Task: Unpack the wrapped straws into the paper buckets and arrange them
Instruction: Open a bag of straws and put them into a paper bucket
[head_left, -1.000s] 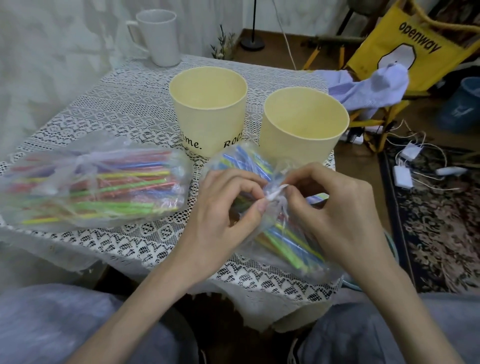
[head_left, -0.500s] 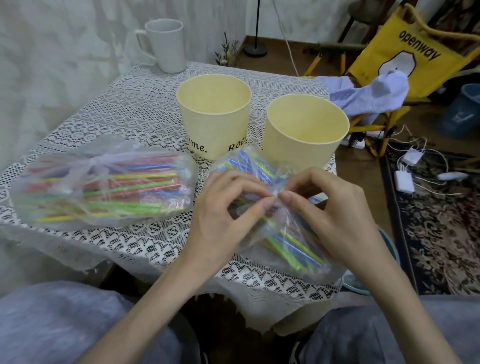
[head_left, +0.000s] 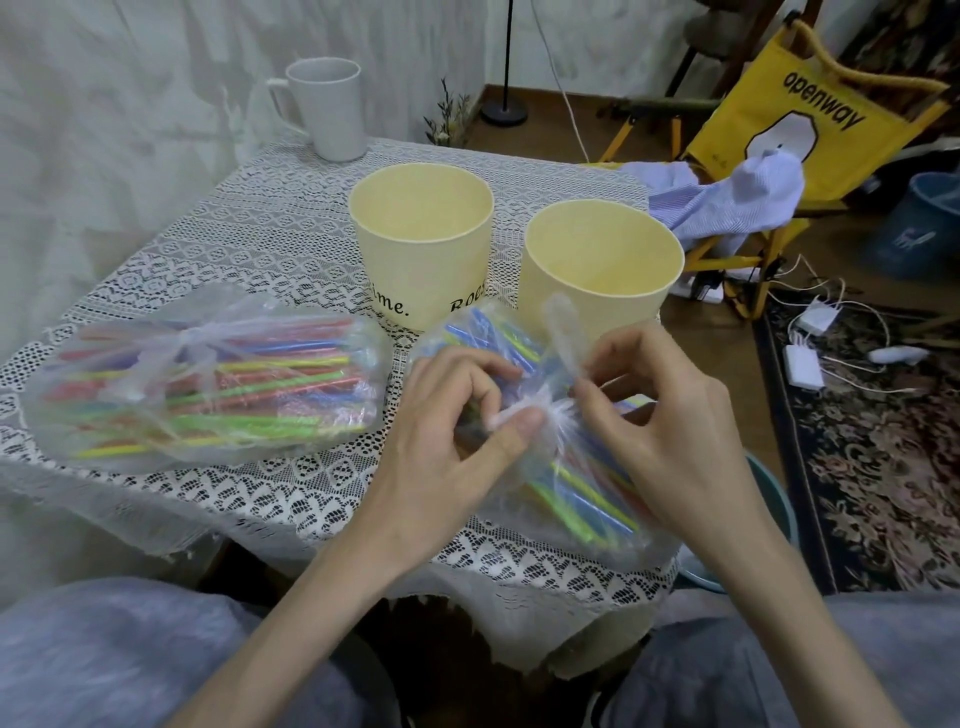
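Note:
Two empty pale yellow paper buckets stand side by side on the lace-covered table: the left bucket (head_left: 422, 254) carries black lettering, the right bucket (head_left: 602, 260) is plain. A clear plastic bag of coloured straws (head_left: 587, 488) lies at the table's front right. My left hand (head_left: 457, 447) and my right hand (head_left: 670, 431) both pinch the knot in the middle of this bag, and one loose end of the plastic stands up between them. A second knotted bag of straws (head_left: 208, 384) lies untouched on the left.
A white mug (head_left: 330, 114) stands at the table's far corner. The lace tablecloth (head_left: 249, 244) hangs over the front edge. Right of the table are a yellow folding chair (head_left: 779, 119) with a striped shirt, a blue bin (head_left: 919, 228), chargers and cables on a patterned rug.
The hands stayed on the bag's knot and worked it; a loose tail of plastic now sticks up between them. The camera tilted a little, so the table sits lower in view.

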